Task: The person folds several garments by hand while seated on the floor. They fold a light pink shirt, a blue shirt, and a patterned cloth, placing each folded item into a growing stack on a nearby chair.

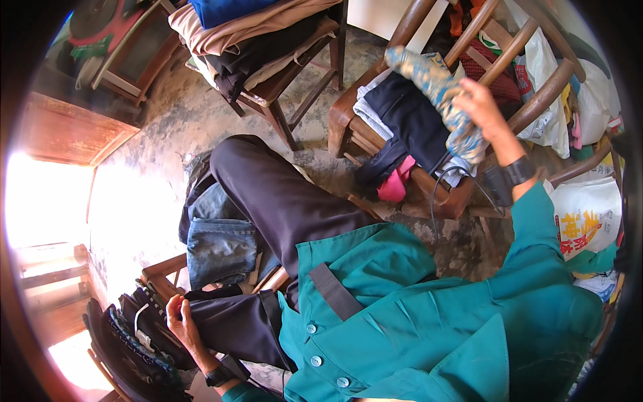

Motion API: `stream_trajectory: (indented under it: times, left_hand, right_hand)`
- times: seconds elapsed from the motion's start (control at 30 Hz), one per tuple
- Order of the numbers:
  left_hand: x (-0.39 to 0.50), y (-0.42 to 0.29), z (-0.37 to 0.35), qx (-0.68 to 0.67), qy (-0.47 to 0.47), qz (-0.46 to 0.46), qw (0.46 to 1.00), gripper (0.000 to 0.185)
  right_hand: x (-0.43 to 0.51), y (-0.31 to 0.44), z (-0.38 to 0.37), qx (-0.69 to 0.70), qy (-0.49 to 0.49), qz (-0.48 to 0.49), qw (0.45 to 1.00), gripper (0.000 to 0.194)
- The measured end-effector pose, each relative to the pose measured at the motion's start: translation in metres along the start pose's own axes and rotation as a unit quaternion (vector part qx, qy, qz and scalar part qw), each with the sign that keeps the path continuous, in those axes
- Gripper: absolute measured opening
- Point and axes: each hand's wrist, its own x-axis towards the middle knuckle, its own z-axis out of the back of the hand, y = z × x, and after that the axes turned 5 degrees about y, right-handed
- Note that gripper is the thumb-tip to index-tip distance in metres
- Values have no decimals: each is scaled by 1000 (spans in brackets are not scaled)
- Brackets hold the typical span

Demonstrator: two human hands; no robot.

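My right hand [483, 110] grips a bunched blue and beige patterned cloth [442, 93], slightly blurred, over a wooden chair at the upper right. Beneath the cloth lie a dark navy garment [409, 118], a light grey-blue knitted piece [369, 113] and a pink cloth [397, 182]. At the lower left, my left hand [182, 321] rests by my knee with curled fingers and nothing seen in it, close to a row of dark clothes [145, 341]. Folded blue jeans [221, 246] lie beside my legs on a wooden seat.
A wooden chair [281, 108] at the top bears stacked folded clothes [241, 35]. Plastic bags [542, 90] and a white printed bag [590, 216] crowd the right side. A black cable [433, 201] hangs by my right arm. A wooden cabinet [75, 130] stands at left.
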Motion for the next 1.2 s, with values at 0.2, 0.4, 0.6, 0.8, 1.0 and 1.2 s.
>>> stream_trajectory:
  times: [0.2, 0.4, 0.6, 0.8, 1.0, 1.2]
  left_hand:
    - [6, -7, -2, 16, -1, 1, 1000, 26]
    - [-11, -67, -46, -188, 116, 14, 975, 47]
    - [-42, -131, -94, -434, 308, 56, 845, 92]
    - [-44, -146, -116, -433, 352, 159, 815, 72]
    - [-55, -184, -98, -473, 136, 33, 870, 67]
    - [-52, -177, -104, -345, 279, 12, 896, 62]
  right_hand:
    - [16, 88, 44, 290, 162, 130, 934, 50]
    - [-55, 138, -107, 189, 383, 332, 841, 58]
    - [-140, 131, -222, -53, 596, 448, 664, 35]
    - [-135, 130, -217, -23, 550, 481, 682, 41]
    - [-125, 157, -172, 4, 366, 616, 698, 36]
    - [-121, 142, -155, -26, 508, 540, 671, 50]
